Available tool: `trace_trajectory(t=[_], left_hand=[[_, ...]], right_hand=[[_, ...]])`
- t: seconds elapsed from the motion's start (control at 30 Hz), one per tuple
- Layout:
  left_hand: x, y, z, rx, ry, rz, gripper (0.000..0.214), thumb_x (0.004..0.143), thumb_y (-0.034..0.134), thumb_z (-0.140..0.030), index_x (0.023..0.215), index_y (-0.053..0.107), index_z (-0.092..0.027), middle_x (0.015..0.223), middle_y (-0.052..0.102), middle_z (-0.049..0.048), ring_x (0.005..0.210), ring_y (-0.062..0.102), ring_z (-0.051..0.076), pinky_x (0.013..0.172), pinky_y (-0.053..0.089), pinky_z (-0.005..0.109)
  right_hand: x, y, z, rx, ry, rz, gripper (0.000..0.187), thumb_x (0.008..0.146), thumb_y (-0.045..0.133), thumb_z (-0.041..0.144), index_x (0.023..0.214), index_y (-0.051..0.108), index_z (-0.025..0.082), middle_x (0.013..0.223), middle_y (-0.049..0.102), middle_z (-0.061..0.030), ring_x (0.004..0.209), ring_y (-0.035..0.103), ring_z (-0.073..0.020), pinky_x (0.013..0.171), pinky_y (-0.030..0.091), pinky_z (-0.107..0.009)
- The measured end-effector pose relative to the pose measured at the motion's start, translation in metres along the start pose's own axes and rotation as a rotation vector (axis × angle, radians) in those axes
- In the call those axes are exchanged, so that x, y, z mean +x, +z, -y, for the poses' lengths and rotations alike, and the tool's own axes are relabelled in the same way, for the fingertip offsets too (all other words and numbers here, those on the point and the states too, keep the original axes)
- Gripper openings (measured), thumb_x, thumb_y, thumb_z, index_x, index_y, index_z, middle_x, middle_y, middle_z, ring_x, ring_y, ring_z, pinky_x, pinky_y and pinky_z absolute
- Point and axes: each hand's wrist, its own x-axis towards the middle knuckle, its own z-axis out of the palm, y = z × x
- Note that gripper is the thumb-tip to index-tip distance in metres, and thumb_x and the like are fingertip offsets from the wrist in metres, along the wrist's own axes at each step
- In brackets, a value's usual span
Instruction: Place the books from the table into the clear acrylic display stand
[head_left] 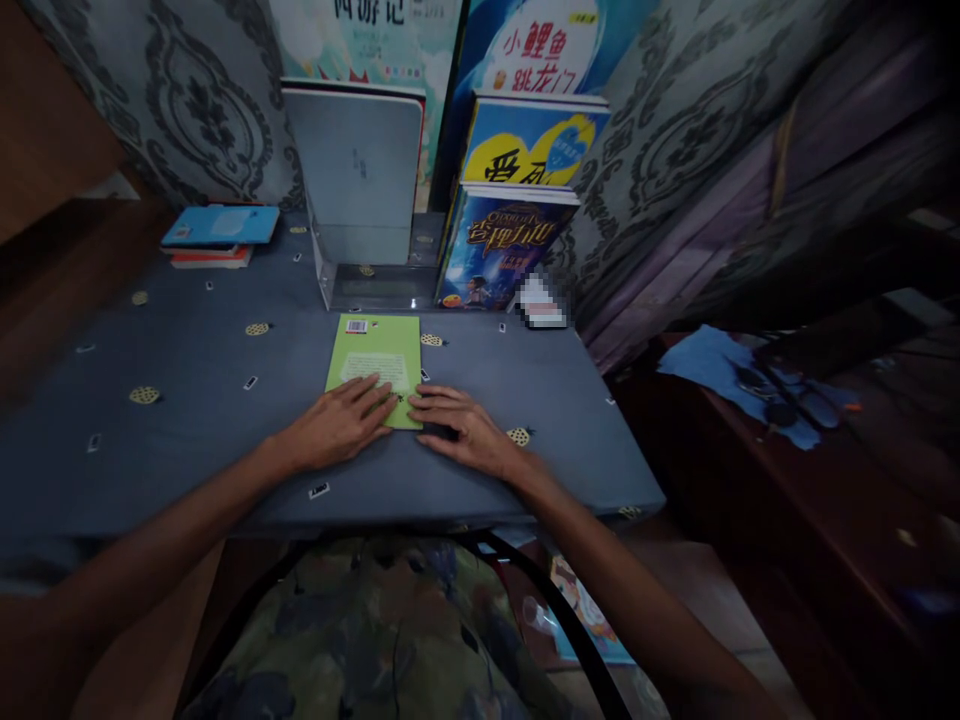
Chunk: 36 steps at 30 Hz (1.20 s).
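A green book (375,340) lies back cover up on the table, with a barcode at its top left. My left hand (349,420) rests flat across its lower part, fingers stretched out over the printed text. At the lower right edge of the book is my right hand (465,430); its fingertips touch the cover's edge and its thumb stands apart from the fingers. Under that palm is a dark patch that I cannot make out. Neither hand is closed round the book.
Behind the book a clear acrylic stand (375,290) holds a grey-backed book (360,170). To its right stand several upright books, the front one blue (506,245). A small stack with a blue book (221,226) lies at left. The patterned tablecloth (195,440) ends near my body.
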Motion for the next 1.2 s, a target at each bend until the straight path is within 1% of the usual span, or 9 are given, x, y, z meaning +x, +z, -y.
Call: trace_trajectory(t=[0.17,0.4,0.5,0.57,0.67,0.73,0.9,1.07,1.2], left_hand=[[0.000,-0.001,-0.001,0.072,0.034,-0.040,0.039,0.105,0.043,-0.035,0.130,0.061,-0.013,0.133,0.066,0.0156,0.134,0.055,0.030,0.110,0.048,0.045],[0.006,-0.006,-0.005,0.138,0.037,-0.063,0.037,0.103,0.047,-0.040,0.123,0.063,-0.013,0.124,0.069,0.0139,0.124,0.060,0.028,0.101,0.051,0.041],[0.012,-0.009,-0.011,0.155,0.026,-0.023,0.034,0.103,0.048,-0.041,0.115,0.063,-0.012,0.112,0.069,0.0123,0.108,0.064,0.025,0.089,0.053,0.035],[0.015,-0.011,-0.016,0.157,0.025,0.002,0.030,0.103,0.047,-0.038,0.109,0.062,-0.013,0.103,0.068,0.0108,0.098,0.063,0.022,0.080,0.051,0.032],[0.017,-0.012,-0.021,0.186,0.046,-0.003,0.026,0.105,0.042,-0.031,0.106,0.062,-0.014,0.095,0.066,0.0091,0.093,0.061,0.021,0.075,0.048,0.030],[0.018,-0.013,-0.024,0.198,0.062,-0.013,0.026,0.106,0.040,-0.027,0.105,0.062,-0.014,0.094,0.066,0.0087,0.092,0.060,0.021,0.073,0.047,0.030],[0.019,-0.015,-0.024,0.182,0.061,-0.012,0.025,0.105,0.040,-0.021,0.100,0.064,-0.014,0.092,0.065,0.0077,0.087,0.059,0.021,0.068,0.046,0.031],[0.021,-0.020,-0.023,0.125,0.011,0.027,0.024,0.104,0.042,-0.022,0.099,0.064,-0.015,0.093,0.066,0.0075,0.088,0.061,0.020,0.066,0.045,0.029],[0.023,-0.025,-0.024,0.098,-0.009,0.085,0.024,0.104,0.042,-0.022,0.100,0.064,-0.015,0.097,0.067,0.0079,0.091,0.061,0.020,0.068,0.045,0.028]], right_hand=[[0.000,0.005,-0.008,0.035,-0.065,-0.070,0.028,0.091,0.071,0.024,0.119,0.073,0.020,0.125,0.073,-0.0121,0.132,0.058,-0.0259,0.108,0.051,-0.049],[0.002,0.006,-0.009,0.059,-0.072,-0.104,0.022,0.095,0.066,0.026,0.115,0.075,0.024,0.117,0.076,-0.0097,0.120,0.066,-0.0233,0.103,0.055,-0.046],[0.004,0.006,-0.010,0.070,-0.067,-0.119,0.020,0.096,0.065,0.028,0.112,0.076,0.024,0.112,0.078,-0.0095,0.115,0.069,-0.0230,0.100,0.056,-0.045],[0.005,0.006,-0.010,0.086,-0.067,-0.132,0.021,0.097,0.063,0.030,0.110,0.077,0.022,0.111,0.078,-0.0103,0.113,0.069,-0.0232,0.098,0.057,-0.045],[0.006,0.005,-0.011,0.145,-0.078,-0.146,0.023,0.098,0.062,0.035,0.107,0.078,0.021,0.106,0.079,-0.0112,0.111,0.069,-0.0235,0.097,0.056,-0.045],[0.006,0.002,-0.009,0.205,-0.051,-0.162,0.025,0.098,0.061,0.038,0.105,0.078,0.021,0.104,0.079,-0.0105,0.109,0.070,-0.0229,0.097,0.056,-0.043],[0.005,-0.004,-0.004,0.308,0.096,-0.217,0.032,0.102,0.052,0.043,0.107,0.078,0.025,0.108,0.078,-0.0077,0.106,0.071,-0.0201,0.098,0.055,-0.041],[0.003,-0.002,-0.007,0.288,0.042,-0.222,0.030,0.100,0.055,0.043,0.108,0.077,0.024,0.113,0.077,-0.0094,0.112,0.069,-0.0214,0.102,0.052,-0.044],[0.003,0.000,-0.008,0.287,0.010,-0.213,0.027,0.100,0.056,0.040,0.108,0.077,0.025,0.110,0.077,-0.0094,0.112,0.068,-0.0217,0.101,0.053,-0.045]])
